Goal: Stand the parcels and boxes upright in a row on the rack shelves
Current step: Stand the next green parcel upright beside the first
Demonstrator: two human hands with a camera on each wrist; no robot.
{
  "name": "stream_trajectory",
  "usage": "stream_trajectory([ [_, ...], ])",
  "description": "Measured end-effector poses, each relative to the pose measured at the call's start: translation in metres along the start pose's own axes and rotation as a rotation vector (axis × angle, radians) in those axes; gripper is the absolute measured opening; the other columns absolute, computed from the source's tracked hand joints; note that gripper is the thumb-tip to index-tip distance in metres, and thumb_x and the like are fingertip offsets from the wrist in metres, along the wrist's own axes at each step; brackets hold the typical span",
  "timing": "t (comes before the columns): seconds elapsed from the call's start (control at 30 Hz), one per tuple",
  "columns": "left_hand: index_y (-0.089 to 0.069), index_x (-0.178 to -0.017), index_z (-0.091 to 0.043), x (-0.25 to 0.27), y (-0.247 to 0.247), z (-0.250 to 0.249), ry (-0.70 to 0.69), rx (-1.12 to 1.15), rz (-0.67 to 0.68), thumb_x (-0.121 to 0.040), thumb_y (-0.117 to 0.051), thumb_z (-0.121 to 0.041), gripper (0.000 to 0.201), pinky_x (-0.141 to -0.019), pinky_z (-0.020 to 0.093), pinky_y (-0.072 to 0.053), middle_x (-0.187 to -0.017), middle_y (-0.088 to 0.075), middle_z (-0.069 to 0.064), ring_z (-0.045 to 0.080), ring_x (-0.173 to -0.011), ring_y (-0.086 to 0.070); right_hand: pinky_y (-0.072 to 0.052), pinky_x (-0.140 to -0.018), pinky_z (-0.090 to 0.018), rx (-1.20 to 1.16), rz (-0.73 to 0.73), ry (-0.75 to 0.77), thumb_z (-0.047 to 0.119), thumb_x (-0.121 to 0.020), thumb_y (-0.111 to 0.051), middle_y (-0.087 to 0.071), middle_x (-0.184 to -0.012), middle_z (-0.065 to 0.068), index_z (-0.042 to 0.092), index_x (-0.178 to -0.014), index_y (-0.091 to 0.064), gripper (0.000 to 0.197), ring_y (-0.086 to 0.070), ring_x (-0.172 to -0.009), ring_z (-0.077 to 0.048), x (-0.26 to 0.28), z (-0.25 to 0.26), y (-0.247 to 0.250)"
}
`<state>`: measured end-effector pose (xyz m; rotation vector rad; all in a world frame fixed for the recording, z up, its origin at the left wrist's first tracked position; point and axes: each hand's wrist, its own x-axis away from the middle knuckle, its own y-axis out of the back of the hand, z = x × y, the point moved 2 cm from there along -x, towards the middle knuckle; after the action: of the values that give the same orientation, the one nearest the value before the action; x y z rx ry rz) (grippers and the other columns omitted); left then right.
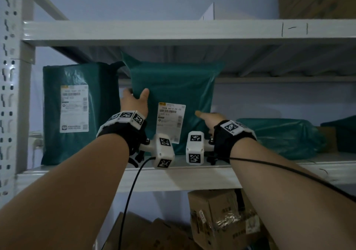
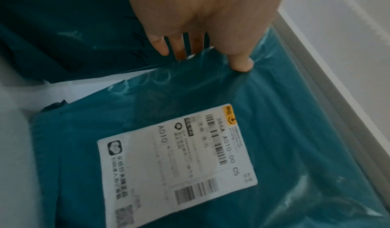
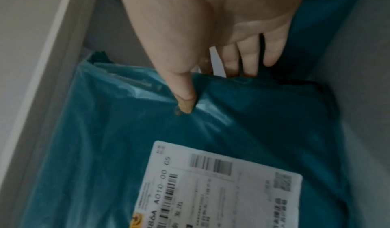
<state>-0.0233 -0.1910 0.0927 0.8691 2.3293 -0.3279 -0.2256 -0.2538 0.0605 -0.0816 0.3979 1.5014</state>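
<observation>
A teal plastic parcel [image 1: 173, 88] with a white label [image 1: 171, 122] stands upright on the middle rack shelf [image 1: 192, 176]. My left hand [image 1: 134, 100] grips its left edge, thumb on the front and fingers behind. My right hand [image 1: 211, 117] grips its right edge the same way. The left wrist view shows the thumb [image 2: 240, 63] pressed on the parcel [image 2: 274, 131]. In the right wrist view the thumb [image 3: 185, 96] dents the parcel [image 3: 253, 114]. A second teal parcel [image 1: 77, 111] stands upright to the left.
A teal parcel [image 1: 285, 136] lies flat on the shelf to the right, with another [image 1: 341, 134] at the far right edge. Cardboard boxes [image 1: 217, 217] sit on the shelf below. A perforated rack post [image 1: 9, 88] stands at the left. The upper shelf beam [image 1: 173, 32] runs overhead.
</observation>
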Motion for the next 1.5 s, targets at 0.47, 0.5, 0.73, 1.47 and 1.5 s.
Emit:
stream_trajectory([
  [0.47,-0.046,-0.132,0.006,0.009,-0.012,0.053,0.322,-0.413,0.369,-0.096,-0.026,-0.054,0.073,-0.107,0.040,-0.041,-0.138,-0.049,0.023,0.035,-0.124,-0.051,-0.045,-0.103,-0.039,0.133,0.037,-0.090,0.061,-0.083,-0.052,-0.055,-0.133,-0.020,-0.001,-0.134,-0.047,0.081,-0.055,-0.118,-0.034,-0.019,-0.049,-0.020],
  [0.5,-0.044,-0.134,0.006,0.012,-0.013,0.053,0.330,-0.433,0.380,-0.096,-0.023,-0.054,0.074,-0.109,0.039,-0.039,-0.141,-0.046,0.023,0.034,-0.127,-0.048,-0.045,-0.103,-0.040,0.138,0.038,-0.090,0.062,-0.084,-0.050,-0.055,-0.134,-0.020,-0.001,-0.135,-0.047,0.081,-0.055,-0.118,-0.034,-0.020,-0.050,-0.020],
  [0.73,-0.038,-0.139,0.007,0.027,-0.017,0.067,0.369,-0.482,0.430,-0.097,-0.015,-0.055,0.078,-0.111,0.038,-0.034,-0.145,-0.041,0.024,0.034,-0.131,-0.044,-0.042,-0.105,-0.040,0.170,0.031,-0.094,0.071,-0.078,-0.048,-0.046,-0.144,-0.017,0.004,-0.145,-0.032,0.095,-0.051,-0.124,-0.033,-0.022,-0.053,-0.019],
  [1.47,-0.058,-0.118,0.004,0.018,0.008,0.095,0.502,-0.030,0.155,-0.079,-0.065,-0.048,0.065,-0.093,0.034,-0.048,-0.105,-0.064,0.018,0.030,-0.099,-0.060,-0.047,-0.081,-0.032,0.060,0.040,0.039,0.045,-0.085,-0.062,-0.062,-0.118,-0.011,0.008,-0.123,-0.058,0.054,-0.055,-0.093,-0.025,-0.020,-0.055,-0.027],
  [1.5,-0.061,-0.109,0.002,0.019,0.011,0.096,0.504,-0.018,0.130,-0.078,-0.066,-0.048,0.059,-0.091,0.034,-0.048,-0.090,-0.064,0.015,0.029,-0.093,-0.059,-0.048,-0.083,-0.033,0.060,0.041,0.038,0.046,-0.085,-0.062,-0.062,-0.118,-0.012,0.008,-0.123,-0.058,0.054,-0.053,-0.092,-0.024,-0.019,-0.055,-0.027],
])
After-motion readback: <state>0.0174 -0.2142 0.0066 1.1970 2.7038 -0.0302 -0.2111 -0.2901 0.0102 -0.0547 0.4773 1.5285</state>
